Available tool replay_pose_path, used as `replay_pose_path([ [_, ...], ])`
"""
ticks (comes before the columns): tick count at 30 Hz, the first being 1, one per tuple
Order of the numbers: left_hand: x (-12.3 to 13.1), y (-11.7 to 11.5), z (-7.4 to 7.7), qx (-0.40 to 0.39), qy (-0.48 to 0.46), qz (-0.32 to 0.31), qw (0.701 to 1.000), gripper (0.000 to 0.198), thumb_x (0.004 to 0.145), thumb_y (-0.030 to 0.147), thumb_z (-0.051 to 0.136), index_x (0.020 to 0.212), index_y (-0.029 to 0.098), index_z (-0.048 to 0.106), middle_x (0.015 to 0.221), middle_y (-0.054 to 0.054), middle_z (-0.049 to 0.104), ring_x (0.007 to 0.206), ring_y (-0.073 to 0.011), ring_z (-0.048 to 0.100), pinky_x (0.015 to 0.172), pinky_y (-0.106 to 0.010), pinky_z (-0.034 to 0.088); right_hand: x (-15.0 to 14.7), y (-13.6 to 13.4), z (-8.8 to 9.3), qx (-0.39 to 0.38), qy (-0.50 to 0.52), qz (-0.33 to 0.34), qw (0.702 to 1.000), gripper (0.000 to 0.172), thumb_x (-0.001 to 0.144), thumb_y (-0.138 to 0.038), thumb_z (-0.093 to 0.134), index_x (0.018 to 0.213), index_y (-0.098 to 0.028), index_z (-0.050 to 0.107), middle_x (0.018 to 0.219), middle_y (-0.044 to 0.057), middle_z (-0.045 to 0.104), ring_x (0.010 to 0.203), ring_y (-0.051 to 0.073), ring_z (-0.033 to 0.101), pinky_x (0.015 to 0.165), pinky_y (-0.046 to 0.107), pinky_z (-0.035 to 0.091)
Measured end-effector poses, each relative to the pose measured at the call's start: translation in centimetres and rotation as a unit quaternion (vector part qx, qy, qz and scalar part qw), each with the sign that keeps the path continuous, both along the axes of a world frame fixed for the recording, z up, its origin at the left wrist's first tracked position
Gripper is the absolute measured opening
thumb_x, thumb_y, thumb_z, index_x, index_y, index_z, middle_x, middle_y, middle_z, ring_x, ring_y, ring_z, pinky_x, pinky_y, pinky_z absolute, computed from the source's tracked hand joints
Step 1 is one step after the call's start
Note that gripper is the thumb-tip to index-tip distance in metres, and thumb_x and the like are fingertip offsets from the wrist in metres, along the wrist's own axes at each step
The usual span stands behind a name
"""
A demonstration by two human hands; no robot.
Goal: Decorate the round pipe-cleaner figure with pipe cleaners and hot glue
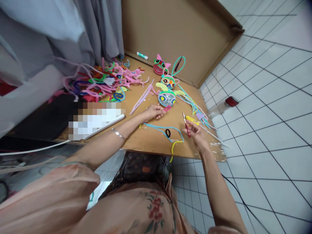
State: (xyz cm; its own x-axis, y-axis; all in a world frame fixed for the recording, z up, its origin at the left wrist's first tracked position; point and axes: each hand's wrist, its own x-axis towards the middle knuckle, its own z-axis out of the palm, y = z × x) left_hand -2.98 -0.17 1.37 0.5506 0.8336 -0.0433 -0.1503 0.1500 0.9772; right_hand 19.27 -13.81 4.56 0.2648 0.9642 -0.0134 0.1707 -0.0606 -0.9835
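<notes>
My left hand is closed in a pinch on a bright pink pipe cleaner bent into a narrow loop. Just beyond it sits a round craft head with blue-and-yellow eyes and pale yellow ears. Toward the right side of the table, my right hand grips small red-handled scissors, their metal tips pointing up and away. A yellow glue gun lies right beside that hand's fingers. Between the hands, nearer me, are a blue pipe cleaner, a small black ring and a yellow strip.
A heap of coloured pipe cleaners covers the left back. Two more craft heads, one red and one orange-eyed, stand behind. Blue pipe cleaners lie at right. A cardboard panel borders the back; a white power strip lies left.
</notes>
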Motion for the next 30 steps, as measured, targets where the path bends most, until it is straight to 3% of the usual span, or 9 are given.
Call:
replay_pose_path([
  [4,0.3,0.0,-0.5,0.010,-0.003,-0.012,1.000,0.019,0.069,0.025,0.073,0.066,0.012,0.060,0.052,0.003,0.055,0.045,-0.0037,0.046,0.044,-0.015,0.034,-3.8,-0.2,0.9,-0.062,0.113,0.102,0.986,0.054,0.061,-0.058,0.080,0.101,-0.023,0.069,0.073,-0.003,0.062,0.057,0.010,0.051,0.053,0.024,0.041],
  [8,0.5,-0.1,-0.8,0.051,-0.001,-0.014,0.999,0.022,0.070,0.030,0.072,0.067,0.012,0.060,0.054,0.003,0.055,0.046,-0.0041,0.045,0.046,-0.016,0.035,-6.5,0.4,1.1,-0.095,0.188,0.128,0.969,0.061,0.067,-0.074,0.066,0.104,-0.025,0.066,0.074,-0.001,0.065,0.060,0.013,0.057,0.053,0.025,0.041],
  [15,0.3,-1.2,-0.2,0.158,0.041,-0.069,0.984,0.033,0.073,0.043,0.069,0.078,0.011,0.069,0.049,0.005,0.051,0.044,-0.0051,0.041,0.046,-0.017,0.030,-6.8,2.0,1.1,-0.112,0.234,0.112,0.959,0.054,0.071,-0.078,0.059,0.084,-0.025,0.060,0.072,-0.001,0.068,0.059,0.014,0.060,0.050,0.024,0.041],
  [20,0.4,-1.5,-0.4,0.237,0.042,-0.054,0.969,0.038,0.075,0.047,0.066,0.084,0.011,0.075,0.069,-0.003,0.069,0.062,-0.0101,0.057,0.058,-0.018,0.040,-7.5,2.2,0.7,-0.091,0.307,0.087,0.943,0.056,0.070,-0.080,0.058,0.079,-0.024,0.059,0.068,-0.001,0.065,0.059,0.014,0.059,0.052,0.026,0.046],
  [24,0.6,-1.6,-0.7,0.266,0.049,-0.049,0.961,0.038,0.077,0.045,0.063,0.084,0.010,0.076,0.077,-0.006,0.073,0.069,-0.0139,0.061,0.064,-0.020,0.044,-8.1,2.4,0.1,-0.029,0.324,0.053,0.944,0.054,0.075,-0.077,0.054,0.075,-0.024,0.060,0.068,0.000,0.064,0.060,0.014,0.056,0.059,0.029,0.050],
  [30,0.6,-1.7,-0.3,0.290,0.056,-0.036,0.955,0.035,0.077,0.040,0.061,0.086,0.010,0.075,0.078,-0.005,0.072,0.070,-0.0133,0.059,0.061,-0.018,0.040,-8.8,2.7,-0.2,-0.001,0.334,0.043,0.942,0.051,0.074,-0.073,0.062,0.073,-0.022,0.058,0.055,-0.005,0.051,0.045,0.008,0.042,0.044,0.021,0.040],
])
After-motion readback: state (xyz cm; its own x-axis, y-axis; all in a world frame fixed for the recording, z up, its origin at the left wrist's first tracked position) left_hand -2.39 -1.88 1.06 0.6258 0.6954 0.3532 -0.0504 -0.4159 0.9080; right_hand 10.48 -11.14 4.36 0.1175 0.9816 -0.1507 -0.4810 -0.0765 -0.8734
